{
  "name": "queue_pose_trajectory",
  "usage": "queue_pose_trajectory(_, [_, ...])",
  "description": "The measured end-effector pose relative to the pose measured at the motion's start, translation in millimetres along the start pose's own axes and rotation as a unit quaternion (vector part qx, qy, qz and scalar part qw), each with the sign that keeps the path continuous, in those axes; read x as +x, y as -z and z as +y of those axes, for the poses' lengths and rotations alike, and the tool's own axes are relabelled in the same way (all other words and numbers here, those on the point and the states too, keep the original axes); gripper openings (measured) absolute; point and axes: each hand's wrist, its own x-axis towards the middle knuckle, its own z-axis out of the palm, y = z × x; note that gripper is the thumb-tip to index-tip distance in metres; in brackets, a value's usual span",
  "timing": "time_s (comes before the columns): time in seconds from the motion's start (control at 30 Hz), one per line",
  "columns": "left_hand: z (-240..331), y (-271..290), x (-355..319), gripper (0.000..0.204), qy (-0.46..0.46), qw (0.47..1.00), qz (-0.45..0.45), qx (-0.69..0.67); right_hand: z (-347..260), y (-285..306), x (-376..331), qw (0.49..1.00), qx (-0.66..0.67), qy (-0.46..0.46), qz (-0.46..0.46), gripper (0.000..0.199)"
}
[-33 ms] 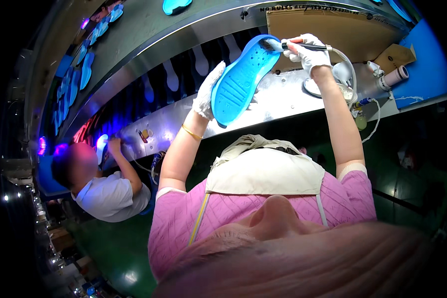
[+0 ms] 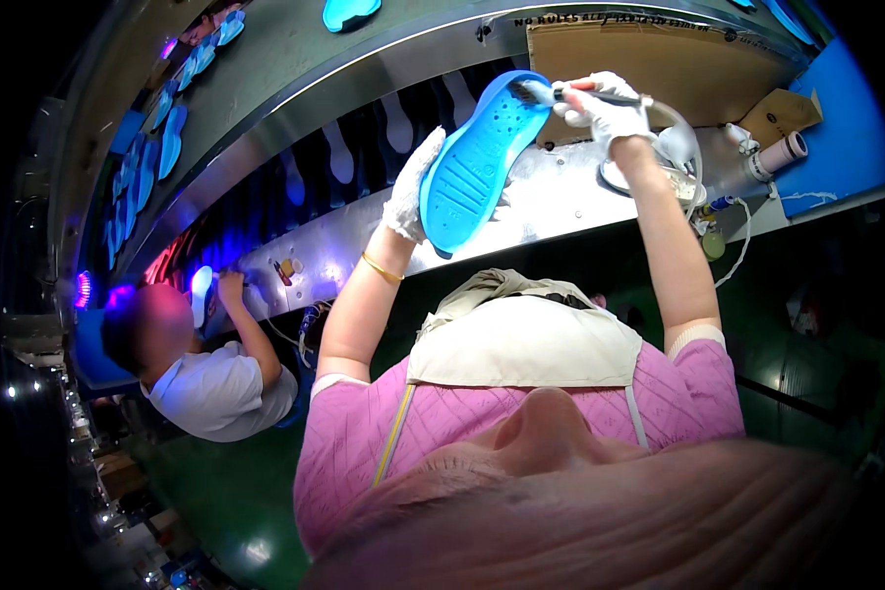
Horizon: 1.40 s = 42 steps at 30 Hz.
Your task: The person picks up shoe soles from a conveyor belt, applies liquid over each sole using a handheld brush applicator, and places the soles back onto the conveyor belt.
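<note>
A bright blue shoe sole [image 2: 469, 182] with small holes and ridges is held up above the metal ledge, tilted with its far end to the right. My left hand [image 2: 411, 192], in a white glove, grips it along its left edge; the fingertips behind it are hidden. In my gloved right hand [image 2: 610, 108] is a brush [image 2: 615, 98] with a dark handle and a pale hose at its back end. The bristles touch the sole's inner face near its far rim.
A metal ledge [image 2: 551, 192] runs below the sole, with a white dish [image 2: 680, 182] at right. A cardboard sheet [image 2: 639, 59] stands behind. Pale soles [image 2: 337, 152] line a dark slot. Beyond is a conveyor belt [image 2: 265, 74] with blue soles. A co-worker [image 2: 211, 374] sits at left.
My right hand and the brush have shifted slightly left, the bristles reaching a little farther along the sole's inner face. The sole has dipped very slightly.
</note>
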Motion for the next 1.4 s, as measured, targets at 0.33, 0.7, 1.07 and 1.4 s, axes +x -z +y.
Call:
queue_pose_trajectory(0.33, [-1, 0, -14, 0.059, -0.161, 0.981, 0.075, 0.081, 0, -43, -38, 0.909, -0.277, 0.276, -0.142, 0.016])
queue_pose_trajectory(0.7, [0, 4, -35, 0.072, -0.244, 0.955, 0.062, 0.157, -22, -52, -10, 0.880, -0.332, 0.293, -0.171, 0.012])
queue_pose_trajectory(1.07, [37, 25, -41, 0.072, -0.273, 0.961, 0.008, -0.043, 15, -135, -7, 0.811, -0.315, 0.454, -0.194, 0.020])
queue_pose_trajectory(1.4, [219, 29, -82, 0.077, -0.293, 0.956, -0.008, -0.005, 11, -139, -12, 0.986, -0.010, 0.113, -0.125, 0.015])
